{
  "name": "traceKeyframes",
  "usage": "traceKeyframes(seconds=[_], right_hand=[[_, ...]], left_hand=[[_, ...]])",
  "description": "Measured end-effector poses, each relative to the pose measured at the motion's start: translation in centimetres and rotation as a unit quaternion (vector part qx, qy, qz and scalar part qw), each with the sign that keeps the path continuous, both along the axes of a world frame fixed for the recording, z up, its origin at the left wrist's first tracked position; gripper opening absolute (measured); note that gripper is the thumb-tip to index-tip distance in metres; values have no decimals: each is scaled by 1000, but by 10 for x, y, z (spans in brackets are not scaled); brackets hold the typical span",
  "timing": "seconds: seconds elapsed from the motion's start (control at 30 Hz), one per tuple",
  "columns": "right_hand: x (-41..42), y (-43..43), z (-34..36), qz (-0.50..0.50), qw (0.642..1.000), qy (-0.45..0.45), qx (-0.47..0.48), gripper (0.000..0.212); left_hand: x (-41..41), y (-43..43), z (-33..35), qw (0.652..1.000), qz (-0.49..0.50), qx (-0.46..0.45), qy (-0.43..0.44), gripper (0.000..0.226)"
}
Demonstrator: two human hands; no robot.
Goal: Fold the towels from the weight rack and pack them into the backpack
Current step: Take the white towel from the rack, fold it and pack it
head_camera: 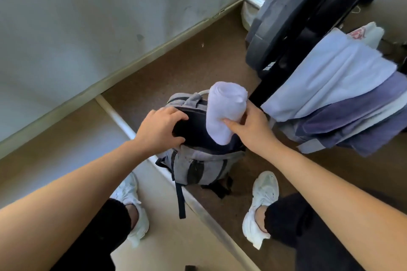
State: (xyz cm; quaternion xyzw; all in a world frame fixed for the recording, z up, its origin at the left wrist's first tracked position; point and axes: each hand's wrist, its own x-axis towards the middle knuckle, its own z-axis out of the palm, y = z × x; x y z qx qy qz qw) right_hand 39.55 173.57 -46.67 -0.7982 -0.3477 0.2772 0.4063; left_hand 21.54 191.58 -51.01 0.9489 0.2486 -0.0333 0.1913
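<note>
— What do the hands hold?
— The left hand (159,131) grips the open rim of the grey backpack (198,163). The right hand (253,127) curls round a rolled white towel (226,108), its lower end inside the backpack.
— Others?
— More towels (330,81) hang on the weight rack (262,92), just beside.

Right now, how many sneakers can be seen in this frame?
2. The left sneaker stands on the pale floor, lower left of the backpack; the right sneaker stands on the brown floor, lower right of it. No others show.

One backpack (199,164), one rolled towel (226,108), two shoes (263,196) (130,196).
</note>
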Motion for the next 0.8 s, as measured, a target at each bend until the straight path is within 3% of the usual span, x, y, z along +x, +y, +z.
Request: traceKeyframes(seconds=[0.13, 0.23, 0.33, 0.47, 0.67, 0.8], right_hand=[[2, 11, -44, 117, 990, -25, -69, 45], [7, 13, -76, 215, 961, -87, -150, 32], [6, 26, -106, 271, 913, -152, -265, 11], [-2, 52, -147, 320, 853, -154, -383, 17], [-17, 69, -213, 328, 836, -110, -426, 13], [-16, 69, -236, 332, 826, -108, -444, 33]], left_hand=[[0, 0, -17, 999, -16, 5, 40, 113], [-7, -4, -29, 997, -57, 27, 47, 136], [-9, -7, -39, 994, -96, 38, 37, 144], [-13, -12, -46, 991, -124, 31, 28, 147], [-19, -13, -46, 991, -125, 24, 32, 153], [-21, -14, -44, 992, -123, 13, 27, 156]])
